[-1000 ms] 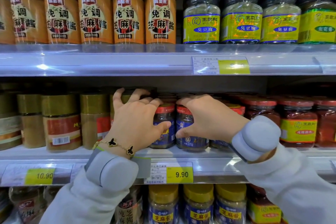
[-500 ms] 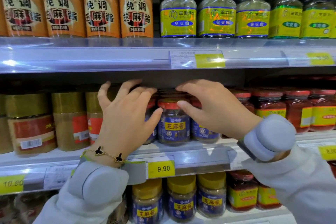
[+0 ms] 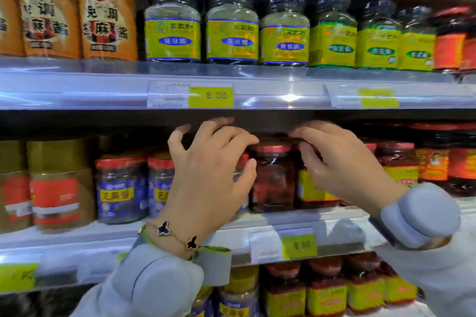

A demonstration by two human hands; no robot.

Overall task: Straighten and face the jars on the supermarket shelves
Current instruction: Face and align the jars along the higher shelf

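On the middle shelf point(image 3: 180, 229), the blue-labelled jars point(image 3: 121, 188) at left stand upright, labels forward; they look done. The left hand point(image 3: 206, 177) hovers released, fingers spread, beside the red-lidded jar point(image 3: 273, 177), whose label is turned away. The right hand point(image 3: 342, 165), fingers loosely curled, grasps nothing clearly. Rightward jars point(image 3: 398, 162) probably remain.

Upper shelf point(image 3: 103, 90): tall jars point(image 3: 105, 18) at frame left, squat jars point(image 3: 231, 26) to their right. Middle shelf point(image 3: 257, 224): wide jars point(image 3: 59, 185) far left, small jars point(image 3: 121, 188) beside them, red-lidded jar point(image 3: 273, 177) at centre between left hand point(image 3: 208, 183) and right hand point(image 3: 340, 167).
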